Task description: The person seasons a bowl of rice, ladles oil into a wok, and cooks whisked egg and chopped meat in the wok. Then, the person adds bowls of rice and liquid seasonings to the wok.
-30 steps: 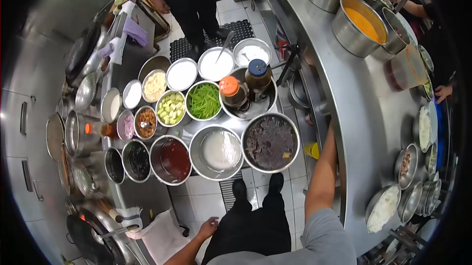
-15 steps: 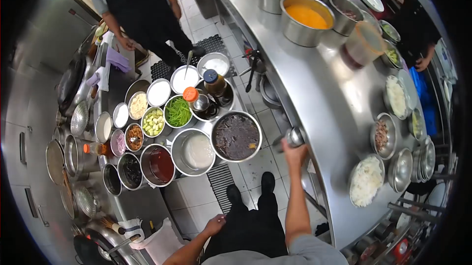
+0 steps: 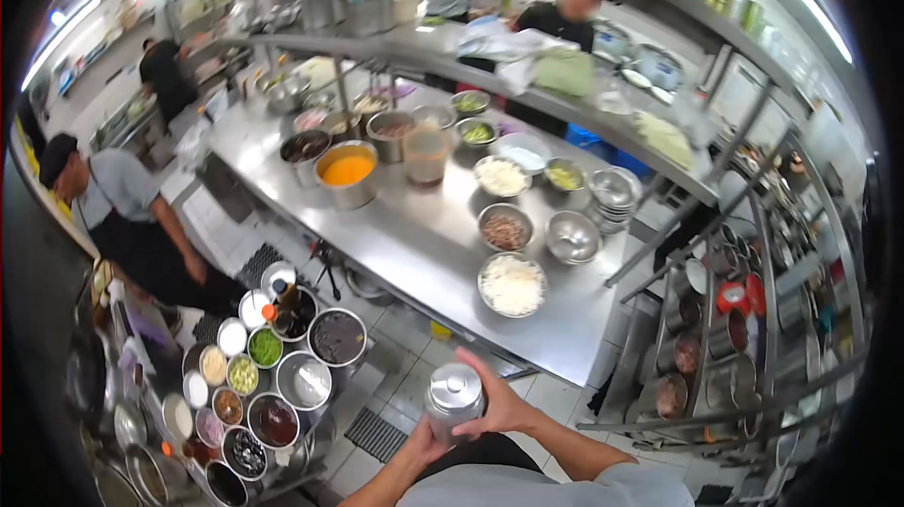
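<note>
A small canister with a shiny silver lid (image 3: 456, 386) stands upright between my two hands, in front of my body. My right hand (image 3: 497, 402) wraps its right side, thumb raised beside the lid and fingers around the lower body. From below and to the left, my left hand (image 3: 428, 443) grips its lower part. What is inside the canister cannot be made out. The steel counter edge lies just beyond it, and the nearest item on that counter is a bowl of white shredded food (image 3: 511, 285).
Left, a cluster of pots holds red sauce (image 3: 274, 420), chopped greens (image 3: 266, 347) and dark liquid (image 3: 337, 336). A pot of orange liquid (image 3: 347, 173) sits on the steel counter (image 3: 424, 248). A co-worker (image 3: 132, 215) stands at left; a pot rack (image 3: 744, 319) is right.
My view has swung up and to the right. My right hand has come from the counter's edge to my front with the silver-lidded canister, and my left hand has joined it.
</note>
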The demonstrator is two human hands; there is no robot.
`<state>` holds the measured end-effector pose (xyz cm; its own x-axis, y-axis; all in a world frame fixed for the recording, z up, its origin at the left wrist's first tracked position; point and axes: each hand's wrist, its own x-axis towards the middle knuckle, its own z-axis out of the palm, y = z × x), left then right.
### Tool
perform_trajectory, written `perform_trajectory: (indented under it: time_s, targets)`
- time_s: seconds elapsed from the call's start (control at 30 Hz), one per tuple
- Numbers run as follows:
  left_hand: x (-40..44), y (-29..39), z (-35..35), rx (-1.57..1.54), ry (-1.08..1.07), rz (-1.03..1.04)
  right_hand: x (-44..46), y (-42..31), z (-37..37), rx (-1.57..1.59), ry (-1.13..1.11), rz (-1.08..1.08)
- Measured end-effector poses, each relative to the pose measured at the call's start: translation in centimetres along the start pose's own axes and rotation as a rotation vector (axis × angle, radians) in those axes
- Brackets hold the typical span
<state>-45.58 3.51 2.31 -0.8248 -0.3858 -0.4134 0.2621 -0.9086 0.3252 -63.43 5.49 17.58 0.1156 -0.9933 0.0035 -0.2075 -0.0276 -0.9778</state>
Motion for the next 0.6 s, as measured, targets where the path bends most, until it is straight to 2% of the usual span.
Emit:
perform_trajectory:
  time_s: [0.03,0.07,0.1,0.13,0.2,0.27,0.3,0.37,0.4,0.47,0.5,0.53,0.57,0.6]
  targets:
    - [-0.1,0.9,3.1,0.112,0.028,0.116,-0.8,-0.3,0.2,0.12,0.159,-0.167]
    - [-0.8,1.8,6.4,0.039,0.09,0.183,-1.2,-0.2,0.3,0.123,0.219,-0.197]
    - [-0.5,2.4,7.4,0.082,-0.02,0.25,-1.5,-0.5,0.4,0.136,0.272,-0.215]
    - [-0.6,2.8,8.7,0.124,0.04,0.318,-1.7,-1.6,0.0,0.075,0.305,-0.21]
    - [-2.2,6.3,11.7,1.376,0.286,0.437,-1.6,-4.8,-1.5,0.006,0.378,-0.187]
    - [-0.4,6.8,12.4,0.826,0.239,0.701,-1.7,-5.5,-2.7,0.035,0.351,-0.295]
    - [-0.5,8.2,14.5,0.674,0.069,0.822,-2.0,-5.7,-3.5,0.081,0.318,-0.314]
    - [-4.0,10.9,27.8,0.725,-0.191,0.958,-2.9,-7.0,-5.6,0.319,0.078,-0.328]
    - [-4.7,11.7,31.2,0.855,-0.301,1.021,-3.7,-7.2,-6.3,0.441,-0.029,-0.327]
    - [-3.9,13.4,35.4,1.02,-0.498,1.011,-4.6,-6.7,-7.0,0.738,-0.272,-0.273]
    - [-3.2,14.0,36.6,0.951,-0.713,0.907,-4.9,-6.3,-7.5,0.885,-0.408,-0.248]
    - [-1.9,15.5,37.1,1.106,-0.875,0.829,-5.2,-6.0,-8.0,0.903,-0.434,-0.242]
    - [-1.1,16.6,37.5,1.265,-1.024,0.753,-5.9,-6.1,-8.4,0.795,-0.34,-0.284]
    - [-1.3,15.7,38.5,1.225,-0.97,0.726,-6.4,-6.7,-9.5,0.671,-0.262,-0.331]
